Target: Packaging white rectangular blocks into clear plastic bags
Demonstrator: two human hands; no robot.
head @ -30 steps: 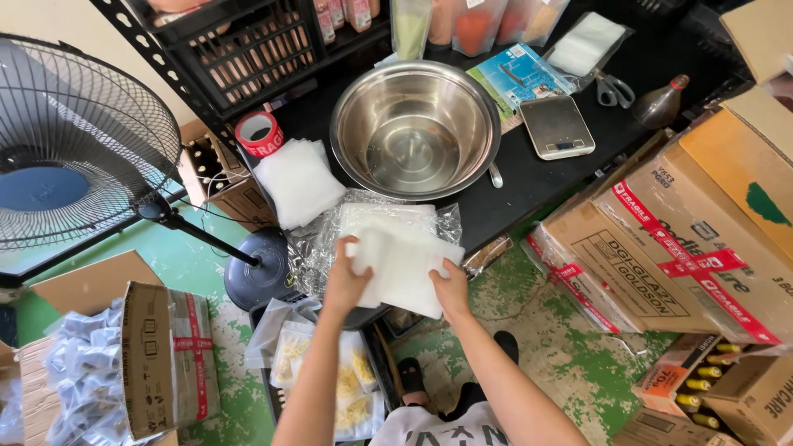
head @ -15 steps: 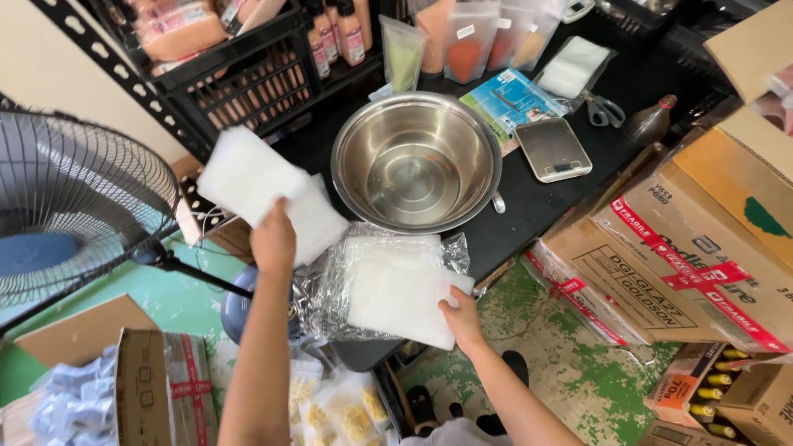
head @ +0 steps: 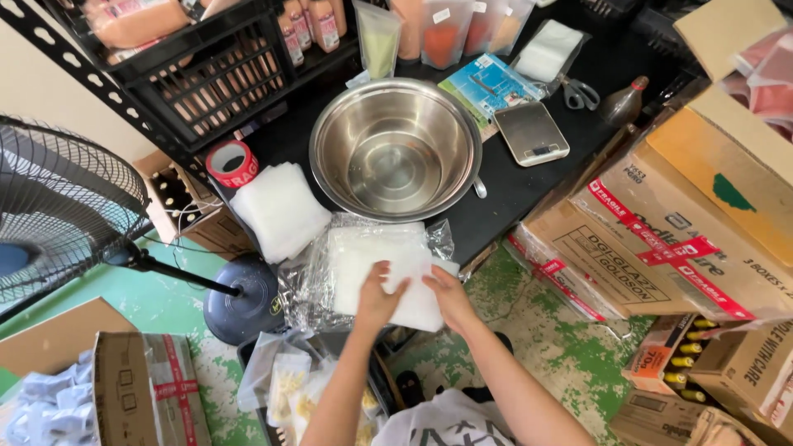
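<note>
The smaller pile of white sheets [head: 279, 209] beside the red tape roll [head: 232, 163] now lies flat on the black table [head: 512, 186], no longer lifted. The left hand [head: 378, 295] has come back from there and pinches the near edge of the white stack [head: 382, 268] on its clear wrapper [head: 307, 281]. The right hand [head: 450, 295] still grips that edge, below the steel bowl [head: 396, 149].

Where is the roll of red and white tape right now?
In the head view, the tape roll sits on the black table's left edge, just behind the loose pile of white sheets and left of the steel bowl.
</note>
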